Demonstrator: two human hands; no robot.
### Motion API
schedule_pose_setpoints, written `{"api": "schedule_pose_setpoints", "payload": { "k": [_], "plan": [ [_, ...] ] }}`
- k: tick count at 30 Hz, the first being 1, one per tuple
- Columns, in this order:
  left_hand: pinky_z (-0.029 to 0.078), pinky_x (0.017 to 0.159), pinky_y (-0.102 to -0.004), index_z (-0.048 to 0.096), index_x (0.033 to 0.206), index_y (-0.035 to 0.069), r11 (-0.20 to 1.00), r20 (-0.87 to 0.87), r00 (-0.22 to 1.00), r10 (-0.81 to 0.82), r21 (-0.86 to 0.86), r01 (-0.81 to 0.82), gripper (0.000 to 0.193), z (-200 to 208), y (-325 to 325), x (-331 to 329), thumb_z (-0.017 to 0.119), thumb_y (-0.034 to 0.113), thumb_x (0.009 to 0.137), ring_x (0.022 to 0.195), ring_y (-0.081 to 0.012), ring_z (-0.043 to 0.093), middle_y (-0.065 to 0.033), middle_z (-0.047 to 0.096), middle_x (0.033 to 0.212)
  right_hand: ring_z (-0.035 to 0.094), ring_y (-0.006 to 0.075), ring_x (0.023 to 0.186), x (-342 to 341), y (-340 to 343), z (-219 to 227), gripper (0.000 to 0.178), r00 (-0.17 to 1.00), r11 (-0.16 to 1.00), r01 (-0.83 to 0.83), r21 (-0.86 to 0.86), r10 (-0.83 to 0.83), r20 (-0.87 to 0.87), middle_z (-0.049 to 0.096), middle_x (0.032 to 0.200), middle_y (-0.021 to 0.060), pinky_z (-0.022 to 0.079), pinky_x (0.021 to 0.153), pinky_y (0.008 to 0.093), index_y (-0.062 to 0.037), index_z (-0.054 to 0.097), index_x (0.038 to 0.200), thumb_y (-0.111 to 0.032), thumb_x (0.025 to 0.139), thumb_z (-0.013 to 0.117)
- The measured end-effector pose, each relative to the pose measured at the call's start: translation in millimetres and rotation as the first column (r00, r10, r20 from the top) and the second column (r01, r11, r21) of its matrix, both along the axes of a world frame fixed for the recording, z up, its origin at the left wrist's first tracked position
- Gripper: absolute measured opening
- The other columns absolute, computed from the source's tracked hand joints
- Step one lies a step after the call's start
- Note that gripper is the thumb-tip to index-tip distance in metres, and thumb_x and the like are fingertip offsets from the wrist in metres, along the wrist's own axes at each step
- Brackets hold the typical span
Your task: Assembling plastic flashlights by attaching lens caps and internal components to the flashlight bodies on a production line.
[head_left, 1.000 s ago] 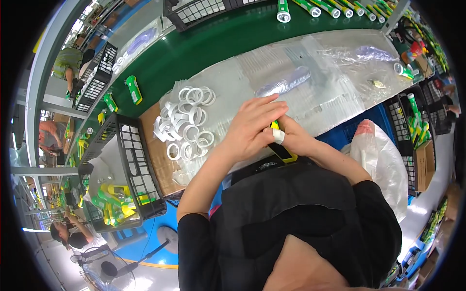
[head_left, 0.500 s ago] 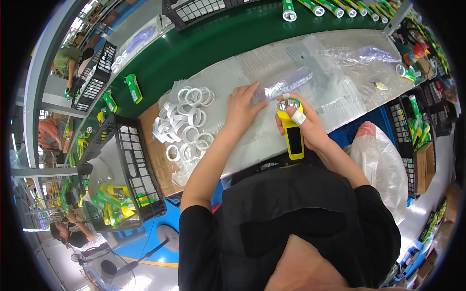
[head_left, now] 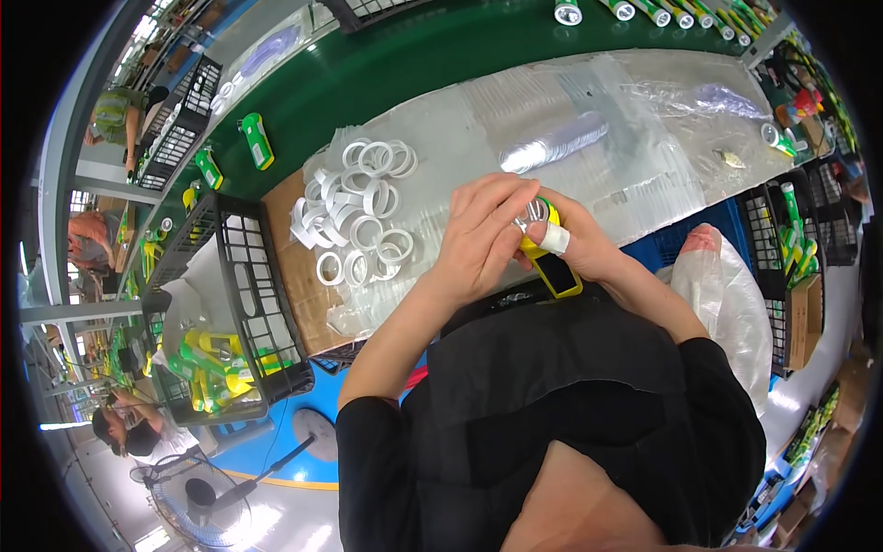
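My right hand [head_left: 584, 241] holds a yellow flashlight [head_left: 557, 276] with a dark panel on its body, its silver reflector end tilted up and away from me. White tape wraps a finger or thumb of that hand. My left hand [head_left: 475, 241] is at the reflector end, fingers together and curled against it; what they pinch there is hidden. Just beyond the hands lies a long stack of clear round discs [head_left: 556, 143] on the plastic-covered worktop [head_left: 441, 138]. A pile of white rings [head_left: 354, 207] sits left of my left hand.
Behind the worktop runs a green conveyor belt [head_left: 322, 101] carrying green flashlights [head_left: 257, 141]. A black crate [head_left: 248, 285] with yellow-green flashlights stands at left, another [head_left: 765, 221] at right. A white plastic sack [head_left: 722, 294] is beside my right arm. A pedestal fan [head_left: 198, 497] stands lower left.
My left hand has left the stack of clear discs and come back to the flashlight's reflector end. The flashlight has dropped slightly and tilted in my right hand.
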State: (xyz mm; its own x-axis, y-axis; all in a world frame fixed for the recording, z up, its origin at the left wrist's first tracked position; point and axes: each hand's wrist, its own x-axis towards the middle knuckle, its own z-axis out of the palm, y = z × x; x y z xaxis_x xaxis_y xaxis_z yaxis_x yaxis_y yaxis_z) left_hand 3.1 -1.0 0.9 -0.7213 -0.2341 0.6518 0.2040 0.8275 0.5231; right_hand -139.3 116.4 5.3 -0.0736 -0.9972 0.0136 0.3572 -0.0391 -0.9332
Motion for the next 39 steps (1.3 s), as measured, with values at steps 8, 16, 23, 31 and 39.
{"api": "schedule_pose_setpoints", "payload": {
  "k": [8, 16, 23, 31, 39],
  "plan": [
    [0.036, 0.103, -0.047, 0.061, 0.119, 0.0, 1.0, -0.111, 0.994, -0.013, -0.004, 0.013, 0.036, -3, -4, 8, 0.046, 0.011, 0.089, 0.122, -0.0368, 0.051, -0.0166, 0.055, 0.131, 0.062, 0.0157, 0.074, 15, -14, -3, 0.043, 0.999, 1.0, -0.004, -0.002, 0.004, -0.046, 0.061, 0.095, 0.0085, 0.051, 0.068, 0.0288, -0.0044, 0.046, 0.126, -0.031, 0.097, 0.061],
    [0.046, 0.089, -0.0444, 0.064, 0.117, 0.007, 0.84, 0.363, 0.763, 0.535, -0.325, -0.435, 0.052, 20, -40, 107, 0.08, 0.031, 0.073, 0.105, -0.0339, 0.059, -0.0137, 0.063, 0.114, 0.057, 0.0163, 0.068, -21, -42, 8, 0.062, 0.963, 0.973, 0.16, -0.168, -0.191, -0.19, 0.058, 0.08, 0.0108, 0.045, 0.063, 0.0286, -0.0057, 0.048, 0.123, -0.054, 0.088, 0.063],
    [0.049, 0.074, -0.0409, 0.073, 0.092, 0.011, 0.866, 0.302, 0.812, 0.5, -0.196, -0.461, 0.027, 0, -51, 98, 0.082, 0.029, 0.073, 0.09, -0.0289, 0.062, -0.0096, 0.064, 0.102, 0.059, 0.0167, 0.074, -26, -50, -4, 0.054, 0.944, 0.952, 0.204, -0.228, -0.254, -0.213, 0.061, 0.088, 0.0116, 0.048, 0.069, 0.0294, -0.0048, 0.048, 0.125, -0.041, 0.09, 0.067],
    [0.047, 0.072, -0.0312, 0.074, 0.097, 0.008, 0.985, 0.002, 0.985, 0.17, 0.005, -0.17, 0.03, 58, -29, -1, 0.084, 0.019, 0.072, 0.088, -0.021, 0.059, -0.0083, 0.061, 0.099, 0.061, 0.0119, 0.078, -27, -46, -9, 0.037, 0.966, 0.941, 0.148, -0.305, -0.204, -0.161, 0.062, 0.097, 0.0063, 0.05, 0.067, 0.0272, -0.0053, 0.047, 0.125, -0.014, 0.093, 0.064],
    [0.044, 0.066, -0.032, 0.075, 0.099, 0.01, 0.988, 0.107, 0.988, 0.113, -0.113, -0.101, 0.035, 66, -30, -12, 0.085, 0.023, 0.069, 0.087, -0.0211, 0.056, -0.0057, 0.059, 0.097, 0.059, 0.0173, 0.103, -38, -41, -6, 0.05, 0.961, 0.906, 0.132, -0.402, -0.216, -0.172, 0.06, 0.115, 0.0071, 0.049, 0.088, 0.0333, -0.0054, 0.045, 0.132, -0.021, 0.091, 0.069]
  ]
}}
